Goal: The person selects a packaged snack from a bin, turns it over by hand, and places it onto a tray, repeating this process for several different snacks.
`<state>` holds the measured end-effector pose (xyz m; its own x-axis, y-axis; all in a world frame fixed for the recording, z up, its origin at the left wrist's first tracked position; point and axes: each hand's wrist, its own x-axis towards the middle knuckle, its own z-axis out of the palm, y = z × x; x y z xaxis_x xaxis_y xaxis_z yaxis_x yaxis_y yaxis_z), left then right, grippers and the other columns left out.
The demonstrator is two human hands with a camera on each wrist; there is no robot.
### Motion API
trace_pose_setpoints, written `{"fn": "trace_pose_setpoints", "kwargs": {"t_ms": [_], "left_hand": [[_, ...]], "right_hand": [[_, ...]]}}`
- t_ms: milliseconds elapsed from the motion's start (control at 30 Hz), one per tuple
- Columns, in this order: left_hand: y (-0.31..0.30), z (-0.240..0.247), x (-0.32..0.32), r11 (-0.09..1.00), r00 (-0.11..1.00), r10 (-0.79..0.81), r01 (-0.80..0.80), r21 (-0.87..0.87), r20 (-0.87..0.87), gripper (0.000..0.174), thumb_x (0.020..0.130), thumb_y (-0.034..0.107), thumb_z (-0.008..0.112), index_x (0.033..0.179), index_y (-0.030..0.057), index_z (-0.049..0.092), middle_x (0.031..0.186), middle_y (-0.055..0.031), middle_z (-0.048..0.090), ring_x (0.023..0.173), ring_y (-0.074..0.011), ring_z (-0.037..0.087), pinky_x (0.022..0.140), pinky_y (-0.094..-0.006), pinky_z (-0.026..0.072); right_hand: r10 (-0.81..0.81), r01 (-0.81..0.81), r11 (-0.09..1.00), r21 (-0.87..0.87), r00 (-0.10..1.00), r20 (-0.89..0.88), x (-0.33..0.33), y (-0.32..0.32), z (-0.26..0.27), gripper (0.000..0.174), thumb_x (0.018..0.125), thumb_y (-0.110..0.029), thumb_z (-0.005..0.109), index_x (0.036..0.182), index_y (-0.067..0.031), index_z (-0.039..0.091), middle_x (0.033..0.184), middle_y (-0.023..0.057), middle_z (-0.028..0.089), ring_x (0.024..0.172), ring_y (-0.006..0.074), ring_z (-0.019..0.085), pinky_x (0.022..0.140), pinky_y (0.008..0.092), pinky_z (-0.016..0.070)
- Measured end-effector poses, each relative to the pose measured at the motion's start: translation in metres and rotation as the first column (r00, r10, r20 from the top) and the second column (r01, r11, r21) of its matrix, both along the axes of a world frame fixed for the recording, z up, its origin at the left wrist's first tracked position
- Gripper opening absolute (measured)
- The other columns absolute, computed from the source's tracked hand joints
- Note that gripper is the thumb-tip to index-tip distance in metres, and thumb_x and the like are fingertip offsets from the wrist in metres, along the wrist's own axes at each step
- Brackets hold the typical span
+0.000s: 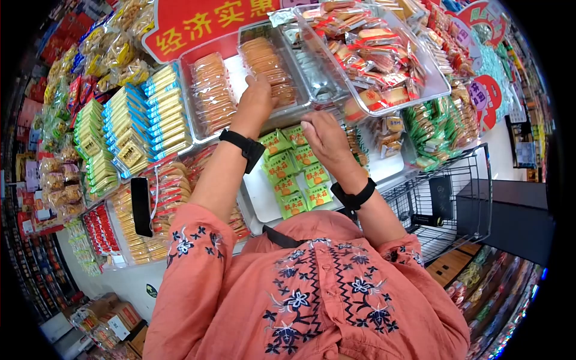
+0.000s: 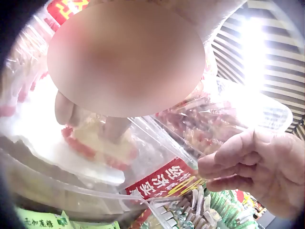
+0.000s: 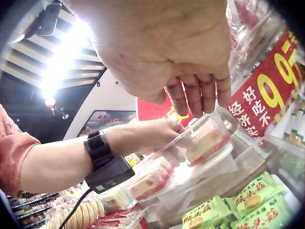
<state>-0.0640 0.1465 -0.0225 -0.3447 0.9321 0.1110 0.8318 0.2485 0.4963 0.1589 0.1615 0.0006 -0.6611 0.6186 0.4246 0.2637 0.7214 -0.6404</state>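
**Hands at the biscuit bins of a shop shelf**

The setting is a crowded shop display. Clear plastic bins fill the upper half of the head view, backed by a red sign (image 1: pixel 210 24) with yellow characters. Blue and yellow packets (image 1: pixel 150 120) are stacked at the left and green packets (image 1: pixel 294 174) lie at the centre. A wire shopping cart (image 1: pixel 456 186) stands at the right edge. Strip lights glare from the ceiling at the upper left of the right wrist view.

The left hand (image 1: pixel 257 95) reaches into a clear bin (image 1: pixel 187 60) at the upper centre. Its fingers are curled round a biscuit packet (image 3: pixel 206 142), wrapped in clear film with red edging, which lies inside that bin. The right hand (image 1: pixel 327 139) sits just below and to the right. It is under the corner of a tilted tray (image 1: pixel 441 84) heaped with red packets.

The fingers of the right hand are bent. Whether they pinch the clear plastic edge beside them cannot be told, because glare and reflections blur that spot. In the left wrist view the blurred palm covers most of the frame, hiding much of the packet. The fisheye rim cuts off the shelves at every side.
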Motion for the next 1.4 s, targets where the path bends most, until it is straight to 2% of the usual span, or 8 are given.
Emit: {"fn": "trace_pose_setpoints", "kwargs": {"t_ms": [567, 867, 1000, 1033, 1100, 1300, 1333, 1400], "left_hand": [[-0.01, 0.008, 0.005, 0.999, 0.998, -0.019, 0.017, -0.031, -0.066, 0.056, 0.078, 0.019, 0.081, 0.119, -0.0042, 0.05, 0.118, -0.0287, 0.054, 0.096, -0.0463, 0.066, 0.083, -0.0486, 0.057], [-0.014, 0.011, 0.002, 0.997, 1.0, 0.011, -0.011, -0.075, -0.002, 0.055, 0.079, 0.02, 0.079, 0.12, -0.0033, 0.051, 0.119, -0.0294, 0.054, 0.102, -0.0478, 0.063, 0.087, -0.0491, 0.0548], [-0.013, -0.009, -0.015, 0.993, 0.99, -0.121, 0.121, 0.012, 0.065, 0.045, 0.082, 0.018, 0.074, 0.116, -0.0032, 0.054, 0.114, -0.0294, 0.057, 0.106, -0.0475, 0.057, 0.089, -0.0491, 0.0508], [-0.017, 0.004, -0.011, 0.993, 0.992, -0.118, 0.118, 0.005, 0.046, 0.04, 0.083, 0.014, 0.072, 0.121, 0.0069, 0.061, 0.118, -0.0297, 0.058, 0.101, -0.0454, 0.065, 0.086, -0.0493, 0.0555], [-0.018, -0.006, -0.017, 0.995, 0.993, -0.098, 0.097, 0.008, 0.063, 0.047, 0.081, 0.016, 0.073, 0.124, 0.0049, 0.056, 0.122, -0.0302, 0.055, 0.101, -0.0473, 0.064, 0.086, -0.0503, 0.055], [-0.035, 0.021, -0.015, 0.999, 0.997, -0.045, 0.046, -0.014, 0.07, 0.05, 0.082, 0.019, 0.077, 0.125, 0.0025, 0.056, 0.113, -0.0233, 0.057, 0.106, -0.0427, 0.059, 0.09, -0.046, 0.0494], [-0.038, 0.026, -0.013, 0.999, 0.997, -0.033, 0.034, -0.015, 0.07, 0.049, 0.083, 0.021, 0.077, 0.123, 0.0013, 0.057, 0.113, -0.0233, 0.057, 0.106, -0.042, 0.059, 0.09, -0.0456, 0.0493], [-0.045, 0.031, -0.009, 0.995, 0.995, -0.033, 0.024, 0.095, 0.096, 0.045, 0.086, 0.023, 0.076, 0.119, -0.0008, 0.058, 0.112, -0.0225, 0.059, 0.102, -0.0384, 0.062, 0.088, -0.0431, 0.0503]], "right_hand": [[0.025, -0.025, 0.999, -0.029, 0.999, 0.024, 0.0, -0.004, 0.004, 0.015, 0.096, -0.013, 0.06, 0.103, 0.0001, 0.063, 0.096, 0.0163, 0.064, 0.093, 0.0369, 0.059, 0.084, 0.0438, 0.0468], [0.027, -0.026, 0.998, -0.053, 1.0, 0.017, 0.008, -0.01, 0.01, 0.014, 0.096, -0.012, 0.06, 0.102, 0.0009, 0.063, 0.093, 0.0173, 0.062, 0.092, 0.0371, 0.058, 0.081, 0.0431, 0.0469], [0.021, -0.021, 1.0, -0.006, 1.0, -0.009, 0.01, -0.012, 0.01, 0.014, 0.094, -0.011, 0.062, 0.102, 0.0004, 0.063, 0.093, 0.0176, 0.062, 0.092, 0.0373, 0.059, 0.082, 0.0434, 0.0475], [0.014, -0.013, 0.999, 0.031, 1.0, -0.021, 0.011, -0.012, 0.013, 0.013, 0.094, -0.011, 0.062, 0.101, 0.0001, 0.063, 0.093, 0.0176, 0.062, 0.092, 0.0374, 0.059, 0.082, 0.0435, 0.0477], [0.051, -0.052, 0.997, -0.049, 0.998, -0.022, 0.012, -0.016, 0.031, 0.012, 0.092, -0.01, 0.063, 0.1, -0.0004, 0.063, 0.092, 0.017, 0.064, 0.091, 0.0378, 0.06, 0.082, 0.0443, 0.0488], [0.176, -0.191, 0.943, -0.274, 0.981, -0.077, 0.031, -0.021, 0.117, 0.014, 0.095, -0.01, 0.063, 0.105, -0.0013, 0.068, 0.094, 0.0109, 0.07, 0.085, 0.0213, 0.069, 0.077, 0.0317, 0.053], [0.136, -0.152, 0.956, -0.252, 0.987, -0.08, 0.036, -0.016, 0.13, 0.015, 0.096, -0.01, 0.063, 0.107, -0.0023, 0.069, 0.094, 0.0069, 0.072, 0.086, 0.0141, 0.069, 0.077, 0.0283, 0.0528], [-0.016, 0.002, 0.962, -0.274, 0.999, -0.049, 0.047, -0.003, 0.155, 0.019, 0.093, -0.013, 0.065, 0.108, -0.0016, 0.068, 0.088, 0.0083, 0.07, 0.079, 0.0152, 0.067, 0.071, 0.0303, 0.053]]}}
